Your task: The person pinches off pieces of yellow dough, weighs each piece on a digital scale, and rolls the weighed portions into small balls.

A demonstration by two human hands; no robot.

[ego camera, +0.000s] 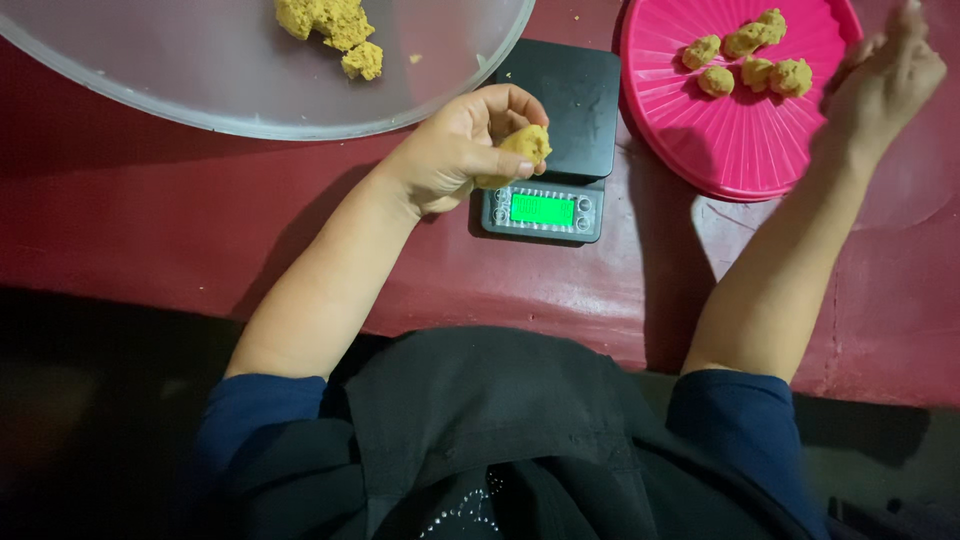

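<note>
My left hand [460, 145] is closed around a small lump of yellow dough [525, 145], held just over the near edge of a small black kitchen scale [560, 90] with a lit green display [542, 209]. My right hand [885, 80] hovers at the right rim of a pink ribbed plate [730, 130], fingers loosely apart and holding nothing I can see. Several small dough balls [745, 60] lie on the plate. A bigger mass of yellow dough [330, 25] sits in a large clear bowl [250, 100] at the upper left.
Everything rests on a dark red, worn tabletop [150, 220]. The bowl, the scale and the plate stand side by side along the far part. My dark clothing fills the bottom of the view.
</note>
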